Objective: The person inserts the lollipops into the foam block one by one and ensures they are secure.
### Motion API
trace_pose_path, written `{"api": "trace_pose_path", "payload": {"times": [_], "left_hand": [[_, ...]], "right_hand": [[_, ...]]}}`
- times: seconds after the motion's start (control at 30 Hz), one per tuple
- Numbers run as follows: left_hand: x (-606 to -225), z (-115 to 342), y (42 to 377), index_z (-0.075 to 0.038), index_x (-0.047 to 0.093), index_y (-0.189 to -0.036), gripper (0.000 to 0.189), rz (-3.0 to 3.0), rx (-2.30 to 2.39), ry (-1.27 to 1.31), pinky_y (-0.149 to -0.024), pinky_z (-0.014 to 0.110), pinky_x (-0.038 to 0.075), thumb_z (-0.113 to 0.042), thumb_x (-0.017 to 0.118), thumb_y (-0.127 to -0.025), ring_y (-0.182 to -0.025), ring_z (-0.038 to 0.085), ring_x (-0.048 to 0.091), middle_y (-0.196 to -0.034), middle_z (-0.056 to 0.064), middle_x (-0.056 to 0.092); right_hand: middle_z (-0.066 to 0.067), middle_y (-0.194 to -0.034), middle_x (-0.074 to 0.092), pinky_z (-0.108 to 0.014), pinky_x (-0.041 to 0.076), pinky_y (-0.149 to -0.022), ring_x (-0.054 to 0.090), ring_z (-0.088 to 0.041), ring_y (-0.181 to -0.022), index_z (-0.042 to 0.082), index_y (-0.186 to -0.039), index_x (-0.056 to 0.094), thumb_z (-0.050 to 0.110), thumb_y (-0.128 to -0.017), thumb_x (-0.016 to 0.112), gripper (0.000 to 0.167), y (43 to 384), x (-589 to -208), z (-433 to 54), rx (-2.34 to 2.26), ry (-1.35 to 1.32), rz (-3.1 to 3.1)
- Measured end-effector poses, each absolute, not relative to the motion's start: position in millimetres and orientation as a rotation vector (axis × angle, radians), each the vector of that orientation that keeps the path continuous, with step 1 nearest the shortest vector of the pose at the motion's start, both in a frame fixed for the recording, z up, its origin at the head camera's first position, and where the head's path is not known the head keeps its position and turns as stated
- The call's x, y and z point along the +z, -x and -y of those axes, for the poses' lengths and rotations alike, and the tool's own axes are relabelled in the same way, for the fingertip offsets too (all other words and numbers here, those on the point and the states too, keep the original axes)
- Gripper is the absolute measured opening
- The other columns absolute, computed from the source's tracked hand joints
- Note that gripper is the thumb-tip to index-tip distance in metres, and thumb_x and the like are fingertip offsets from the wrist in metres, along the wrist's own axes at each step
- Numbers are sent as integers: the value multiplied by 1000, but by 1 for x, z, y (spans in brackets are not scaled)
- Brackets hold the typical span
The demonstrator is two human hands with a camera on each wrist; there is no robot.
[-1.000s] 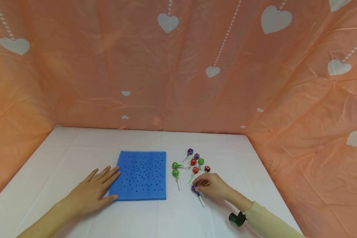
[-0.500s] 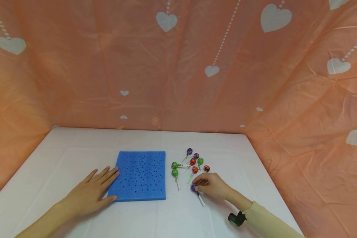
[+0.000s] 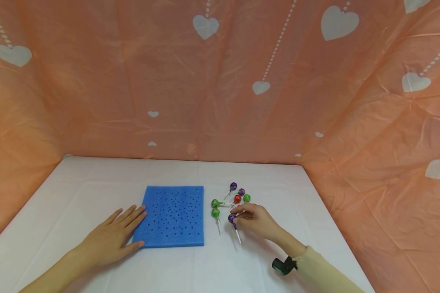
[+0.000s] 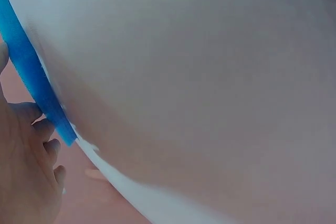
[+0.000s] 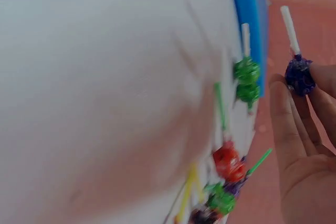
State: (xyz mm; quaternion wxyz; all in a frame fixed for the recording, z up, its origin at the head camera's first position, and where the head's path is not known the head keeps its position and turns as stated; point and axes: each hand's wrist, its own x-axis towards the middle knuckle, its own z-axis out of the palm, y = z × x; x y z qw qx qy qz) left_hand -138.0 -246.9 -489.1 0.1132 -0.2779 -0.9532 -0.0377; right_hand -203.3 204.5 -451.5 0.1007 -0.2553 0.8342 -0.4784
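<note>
My right hand [image 3: 258, 221] pinches a purple-wrapped lollipop [image 3: 232, 219] by its candy head, and its white stick slants down toward me. In the right wrist view the same purple lollipop [image 5: 300, 76] sits between thumb and fingertips, off the table. My left hand [image 3: 111, 236] lies with fingers spread on the left edge of a blue foam block [image 3: 174, 215] dotted with small holes. The left wrist view catches the block's side [image 4: 39, 77] against the fingers. Two green lollipops [image 3: 215, 213] lie between the block and my right hand.
Several other lollipops, among them a red one [image 3: 237, 199], a green one [image 3: 247, 197] and a purple one [image 3: 233, 186], lie beyond my right hand, partly hidden by it. A white cloth [image 3: 106, 175] covers the table. An orange curtain [image 3: 205, 122] with hearts surrounds it.
My right hand has lifted the purple lollipop off the table and moved it slightly left and away from me. The left hand stays on the block.
</note>
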Motion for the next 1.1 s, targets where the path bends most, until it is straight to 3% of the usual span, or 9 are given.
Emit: {"api": "trace_pose_path", "payload": {"times": [0.37,0.8,1.1], "left_hand": [[-484,244,136,-2,50,-153,81,2863,-130,806,-119,16,-20,-61,59,-98,-148,40,40,-162,17,42],[-483,245,137,-1,49,-153,81,2884,-151,803,-117,12,-19,-61,59,-99,-149,41,39,-163,18,41],[-482,245,138,0,52,-151,81,2851,-154,835,-116,11,-19,-60,61,-98,-147,42,42,-160,20,45]], "right_hand": [[-12,-122,70,-26,61,-90,72,-27,-110,6,-121,74,8,-96,74,25,212,-444,-168,-1519,708,-2455],[-8,-118,75,-24,62,-83,73,-18,-101,10,-124,74,14,-98,73,26,231,-438,-123,-1528,677,-2456],[-4,-119,75,-26,62,-86,71,-15,-102,13,-124,75,15,-99,71,25,244,-436,-97,-1532,681,-2463]]}}
